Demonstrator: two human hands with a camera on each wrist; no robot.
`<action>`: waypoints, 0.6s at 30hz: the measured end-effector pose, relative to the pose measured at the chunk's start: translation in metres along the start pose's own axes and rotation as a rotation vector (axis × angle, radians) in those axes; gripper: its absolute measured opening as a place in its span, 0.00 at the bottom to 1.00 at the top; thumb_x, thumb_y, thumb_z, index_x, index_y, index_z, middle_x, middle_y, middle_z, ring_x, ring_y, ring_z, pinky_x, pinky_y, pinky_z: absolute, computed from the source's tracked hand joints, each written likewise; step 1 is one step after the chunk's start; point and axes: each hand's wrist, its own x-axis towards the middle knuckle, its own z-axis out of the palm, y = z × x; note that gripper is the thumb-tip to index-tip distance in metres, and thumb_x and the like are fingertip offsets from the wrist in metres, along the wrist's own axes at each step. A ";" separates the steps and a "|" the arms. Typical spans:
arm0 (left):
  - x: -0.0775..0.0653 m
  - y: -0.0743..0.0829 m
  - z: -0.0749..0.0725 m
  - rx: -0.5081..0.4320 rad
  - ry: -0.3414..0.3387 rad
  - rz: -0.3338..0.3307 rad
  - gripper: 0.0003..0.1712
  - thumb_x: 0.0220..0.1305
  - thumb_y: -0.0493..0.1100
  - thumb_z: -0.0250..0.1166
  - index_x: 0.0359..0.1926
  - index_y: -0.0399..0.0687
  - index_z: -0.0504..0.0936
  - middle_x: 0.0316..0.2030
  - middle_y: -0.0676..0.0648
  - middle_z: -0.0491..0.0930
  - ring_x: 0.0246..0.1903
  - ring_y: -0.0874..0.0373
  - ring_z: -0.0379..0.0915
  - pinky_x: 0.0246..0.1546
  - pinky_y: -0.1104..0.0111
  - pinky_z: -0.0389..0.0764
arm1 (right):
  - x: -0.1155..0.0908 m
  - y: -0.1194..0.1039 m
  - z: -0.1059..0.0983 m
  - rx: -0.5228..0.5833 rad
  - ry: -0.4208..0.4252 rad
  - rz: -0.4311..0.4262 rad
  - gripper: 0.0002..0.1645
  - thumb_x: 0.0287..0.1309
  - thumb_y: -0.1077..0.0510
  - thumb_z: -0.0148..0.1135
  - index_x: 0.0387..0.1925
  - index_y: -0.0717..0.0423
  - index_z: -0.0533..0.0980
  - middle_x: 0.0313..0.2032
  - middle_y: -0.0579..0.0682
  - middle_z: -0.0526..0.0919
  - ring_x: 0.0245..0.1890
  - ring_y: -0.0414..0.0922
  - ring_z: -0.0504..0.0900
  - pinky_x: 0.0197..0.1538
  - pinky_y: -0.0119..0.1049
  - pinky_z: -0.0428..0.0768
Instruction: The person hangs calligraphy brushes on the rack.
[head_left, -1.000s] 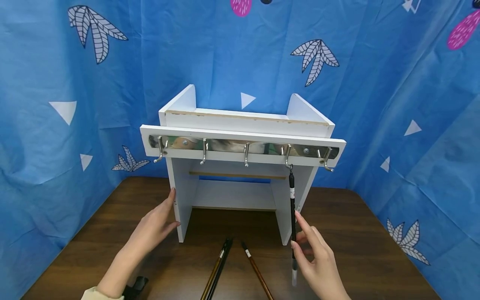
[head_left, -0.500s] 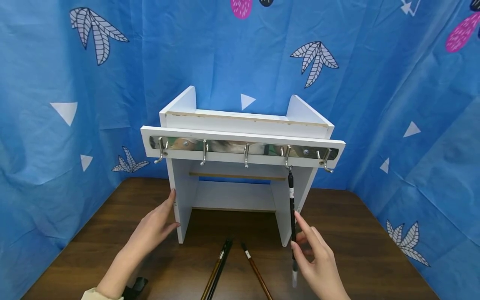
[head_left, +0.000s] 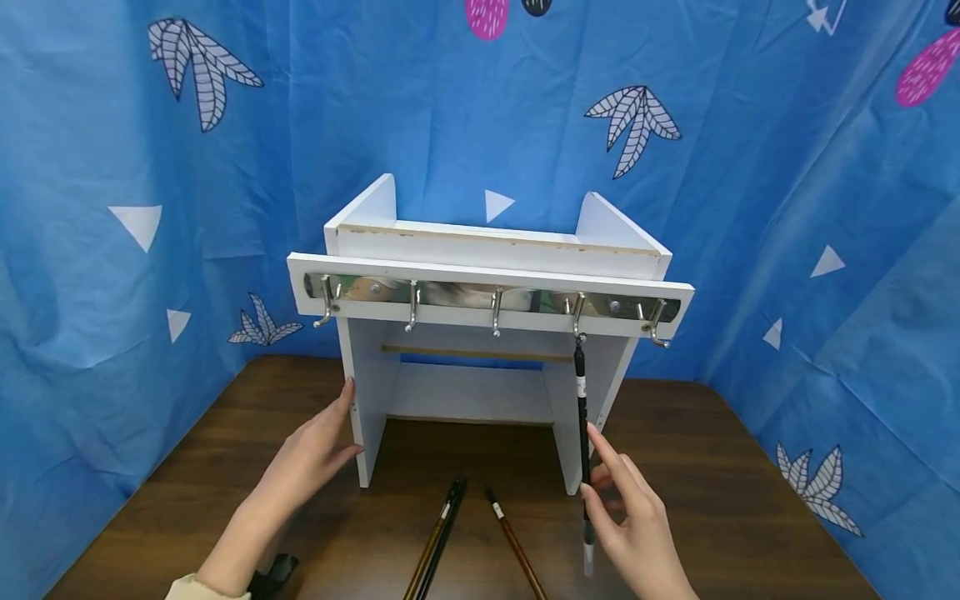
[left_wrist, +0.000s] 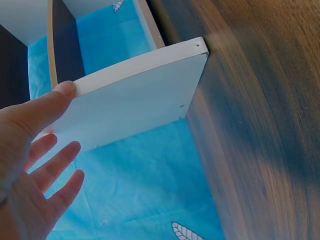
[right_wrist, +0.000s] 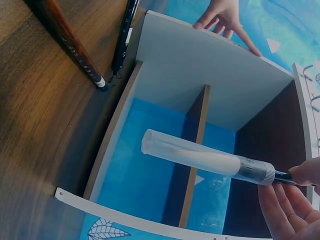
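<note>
A white shelf unit stands upright on the table, with a strip of metal hooks across its front. My right hand pinches the black handle of a calligraphy brush between thumb and fingers. The brush hangs nearly vertical, its loop at the tip of the second hook from the right. A clear cap covers its pale bristles in the right wrist view. My left hand rests on the left side panel, thumb on the front edge, the other fingers spread along the outer face.
Three more brushes lie on the dark wooden table in front of the unit: a brown brush beside a black one, and a reddish-brown brush apart from them. A patterned blue cloth surrounds the table's back and sides.
The view has shifted a little. The brush's upper end has moved slightly left against the hook tip, while both hands keep almost the same position.
</note>
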 end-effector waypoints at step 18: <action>-0.001 0.001 -0.001 -0.008 -0.017 -0.016 0.63 0.41 0.36 0.72 0.69 0.50 0.37 0.59 0.34 0.61 0.53 0.42 0.65 0.47 0.53 0.71 | 0.002 0.003 0.003 -0.001 0.006 -0.005 0.48 0.35 0.79 0.64 0.62 0.56 0.61 0.28 0.40 0.68 0.25 0.33 0.70 0.24 0.19 0.72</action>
